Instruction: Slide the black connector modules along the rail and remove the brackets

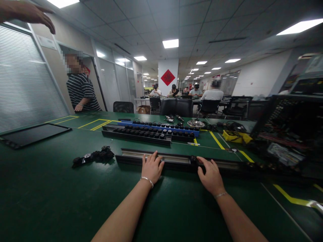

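Landmark: the long black rail (176, 164), lying lengthwise on the green worktop (75, 201) in front of the person. Left hand (152, 166) is across the rail left of its middle, fingers spread and resting on it, pinching nothing visible. Right hand (210, 173) is farther right on the rail, fingers loosely bent, index tip at a small black part (193, 160) in the channel; can't tell whether it grips or only touches it.

Step in hand, judged: positioning that part in the channel, left hand steadying. Next move would seem to call for light fingertip pressure along the channel, part kept square, rail held still; a tilted part could jam.

Loose black parts (96, 157) lie just off the rail's left end. Beyond the rail: a filled black rail (136, 136), a blue rail (196, 132) and a metal bowl (196, 124).
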The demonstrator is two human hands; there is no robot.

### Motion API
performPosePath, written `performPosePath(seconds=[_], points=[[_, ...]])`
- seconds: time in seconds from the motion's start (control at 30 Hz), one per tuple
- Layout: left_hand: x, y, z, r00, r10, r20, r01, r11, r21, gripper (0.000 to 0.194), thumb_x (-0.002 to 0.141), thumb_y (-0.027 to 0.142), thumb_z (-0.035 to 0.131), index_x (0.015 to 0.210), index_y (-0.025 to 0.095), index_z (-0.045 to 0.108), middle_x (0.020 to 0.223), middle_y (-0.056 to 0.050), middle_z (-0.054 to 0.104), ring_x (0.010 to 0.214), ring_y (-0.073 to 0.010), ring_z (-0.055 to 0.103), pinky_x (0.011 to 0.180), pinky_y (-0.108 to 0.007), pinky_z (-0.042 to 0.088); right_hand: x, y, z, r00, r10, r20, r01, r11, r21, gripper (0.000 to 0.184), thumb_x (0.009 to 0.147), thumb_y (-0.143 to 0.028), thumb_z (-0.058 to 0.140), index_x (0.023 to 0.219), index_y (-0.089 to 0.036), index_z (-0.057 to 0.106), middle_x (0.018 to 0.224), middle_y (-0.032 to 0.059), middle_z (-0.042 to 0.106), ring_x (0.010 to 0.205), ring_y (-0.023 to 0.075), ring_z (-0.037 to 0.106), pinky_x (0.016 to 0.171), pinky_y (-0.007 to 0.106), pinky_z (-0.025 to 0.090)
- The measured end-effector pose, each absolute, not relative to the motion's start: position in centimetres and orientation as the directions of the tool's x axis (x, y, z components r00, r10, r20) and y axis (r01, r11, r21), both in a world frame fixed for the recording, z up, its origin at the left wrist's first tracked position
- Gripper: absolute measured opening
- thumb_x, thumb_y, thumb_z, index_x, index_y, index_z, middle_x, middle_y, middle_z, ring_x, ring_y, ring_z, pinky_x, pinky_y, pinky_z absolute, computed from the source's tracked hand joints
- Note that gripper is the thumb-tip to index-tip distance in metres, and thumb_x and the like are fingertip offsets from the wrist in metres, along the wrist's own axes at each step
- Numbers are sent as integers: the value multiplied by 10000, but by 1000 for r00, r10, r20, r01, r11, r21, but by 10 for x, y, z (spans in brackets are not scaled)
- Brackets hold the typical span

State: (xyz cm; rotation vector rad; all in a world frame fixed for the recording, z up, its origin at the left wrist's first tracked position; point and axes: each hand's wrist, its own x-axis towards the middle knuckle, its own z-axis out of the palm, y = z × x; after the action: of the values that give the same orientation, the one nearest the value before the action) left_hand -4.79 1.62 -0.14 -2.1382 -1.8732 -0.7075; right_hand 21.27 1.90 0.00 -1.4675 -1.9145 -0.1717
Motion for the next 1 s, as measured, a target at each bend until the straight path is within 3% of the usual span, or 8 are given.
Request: performPosePath(seconds=[0.4,1.0], points=[[-48,17,-2,77,868,491,974,-171,148,364,906,432,296,1127,323,564,1358,-20,474,1189,-216,454,1073,-534,180,209,20,-3,-156,771,617,865,408,-292,414,796,-218,393,1192,-165,502,1064,86,653,1015,196,584,1056,464,278],[-45,16,-3,82,870,486,972,-177,153,368,900,410,323,1176,298,537,1369,-31,460,1224,-220,419,1089,-520,164,190,15,-2,-226,806,548,834,451,-319,467,779,-168,375,1233,-193,482,1257,89,561,1146,193,514,1069,494,235]])
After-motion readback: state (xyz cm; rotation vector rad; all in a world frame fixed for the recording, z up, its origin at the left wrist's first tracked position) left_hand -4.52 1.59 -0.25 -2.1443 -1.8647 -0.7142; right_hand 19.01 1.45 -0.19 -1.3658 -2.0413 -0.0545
